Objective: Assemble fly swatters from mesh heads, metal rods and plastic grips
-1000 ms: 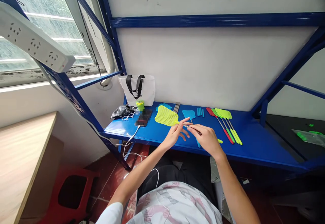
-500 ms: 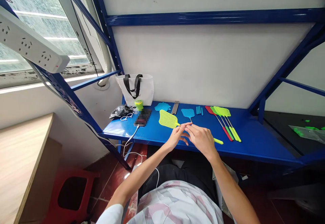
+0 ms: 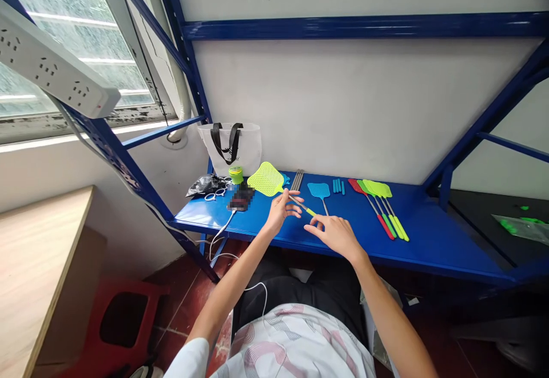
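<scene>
My left hand (image 3: 281, 209) pinches the thin rod of a yellow-green fly swatter (image 3: 266, 179), whose mesh head is raised to the left above the blue shelf (image 3: 429, 241). My right hand (image 3: 337, 234) grips the swatter's handle end (image 3: 311, 213) between thumb and fingers. A blue swatter head on a rod (image 3: 319, 191) lies just behind my hands. Finished swatters with red, green and yellow handles (image 3: 380, 203) lie to the right.
Metal rods (image 3: 297, 179) and small blue handles (image 3: 338, 186) lie at the back. A white tote bag (image 3: 231, 148), green tape roll (image 3: 235, 174), phone with cable (image 3: 240, 198) and scissors (image 3: 213, 196) sit at left. A power strip (image 3: 51, 69) hangs overhead.
My hands drew apart; the left hand carried the swatter head up and left, showing more of the rod between the hands. The view shifted slightly.
</scene>
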A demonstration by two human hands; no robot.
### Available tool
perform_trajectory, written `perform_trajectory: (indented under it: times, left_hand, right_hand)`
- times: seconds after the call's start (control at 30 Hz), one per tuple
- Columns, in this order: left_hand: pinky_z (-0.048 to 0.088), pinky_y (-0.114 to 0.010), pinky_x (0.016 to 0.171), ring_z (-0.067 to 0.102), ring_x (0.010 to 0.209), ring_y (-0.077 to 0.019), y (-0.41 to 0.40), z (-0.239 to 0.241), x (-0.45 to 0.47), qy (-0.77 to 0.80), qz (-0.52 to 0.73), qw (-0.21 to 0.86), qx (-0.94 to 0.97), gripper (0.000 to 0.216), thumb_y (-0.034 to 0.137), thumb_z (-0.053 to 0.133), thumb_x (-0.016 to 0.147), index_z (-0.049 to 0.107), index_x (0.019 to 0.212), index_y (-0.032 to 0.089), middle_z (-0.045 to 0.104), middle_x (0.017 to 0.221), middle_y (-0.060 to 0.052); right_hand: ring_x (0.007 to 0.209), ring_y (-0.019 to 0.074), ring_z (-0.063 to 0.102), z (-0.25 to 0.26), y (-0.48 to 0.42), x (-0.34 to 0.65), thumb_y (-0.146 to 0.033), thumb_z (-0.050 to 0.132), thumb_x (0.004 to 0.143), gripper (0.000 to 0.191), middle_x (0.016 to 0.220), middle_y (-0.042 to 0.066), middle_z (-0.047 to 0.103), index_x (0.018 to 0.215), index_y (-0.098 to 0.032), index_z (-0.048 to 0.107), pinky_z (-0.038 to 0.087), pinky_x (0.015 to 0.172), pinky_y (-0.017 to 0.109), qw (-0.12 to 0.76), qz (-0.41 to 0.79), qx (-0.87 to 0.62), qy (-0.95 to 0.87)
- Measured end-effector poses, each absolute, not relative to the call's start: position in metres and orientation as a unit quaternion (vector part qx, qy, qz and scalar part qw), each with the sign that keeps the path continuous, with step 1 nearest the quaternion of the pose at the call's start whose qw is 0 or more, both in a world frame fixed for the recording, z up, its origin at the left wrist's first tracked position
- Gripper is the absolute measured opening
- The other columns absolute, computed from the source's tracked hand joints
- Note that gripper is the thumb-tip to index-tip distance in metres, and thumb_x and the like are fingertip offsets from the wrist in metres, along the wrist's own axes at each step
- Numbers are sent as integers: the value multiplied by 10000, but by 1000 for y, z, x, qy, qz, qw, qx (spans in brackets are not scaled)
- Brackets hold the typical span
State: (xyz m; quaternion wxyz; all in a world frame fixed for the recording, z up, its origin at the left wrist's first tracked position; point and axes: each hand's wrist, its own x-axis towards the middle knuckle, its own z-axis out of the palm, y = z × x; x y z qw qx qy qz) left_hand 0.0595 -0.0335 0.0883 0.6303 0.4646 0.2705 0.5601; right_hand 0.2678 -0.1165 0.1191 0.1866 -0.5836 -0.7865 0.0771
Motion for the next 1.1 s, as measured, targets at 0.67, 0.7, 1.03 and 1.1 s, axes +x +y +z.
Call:
perform_trajectory:
  times: [0.67, 0.7, 1.03, 1.1]
  left_hand:
    - [591, -451, 1044, 762, 1205, -342, -24, 50, 63, 407, 333, 363, 769, 450, 568, 541, 1125, 767, 1333, 239, 833, 1269, -87]
    - [571, -473, 1087, 748, 1251, -353, -22, 43, 65, 421, 317, 320, 787, 445, 549, 505, 1139, 762, 1341, 247, 826, 1299, -91]
    - [491, -494, 1239, 644, 1463, -322, -11, 11, 60, 447, 307, 167, 823, 585, 557, 388, 1194, 558, 1644, 226, 722, 1517, -150]
    - [503, -488, 1228, 642, 1464, -315, -9, 12, 53, 441, 310, 154, 828, 616, 578, 394, 1192, 493, 1701, 246, 711, 1527, -145]
  right_hand:
    - [879, 224, 780, 88, -100, 244, -386, 597, 1086, 365, 844, 41, 828, 796, -253, 775, 333, 671, 298, 102, 71, -656, -744]
    - [889, 229, 783, 85, -98, 242, -389, 594, 1086, 373, 861, 47, 835, 792, -254, 778, 343, 677, 297, 101, 70, -665, -737]
    - [977, 260, 810, 68, -91, 241, -573, 422, 1183, 533, 1007, 83, 866, 972, -276, 811, 415, 735, 292, 105, 72, -671, -730]
    - [954, 260, 807, 73, -90, 251, -630, 408, 1174, 585, 985, 74, 863, 918, -282, 803, 399, 709, 288, 130, 83, -665, -731]
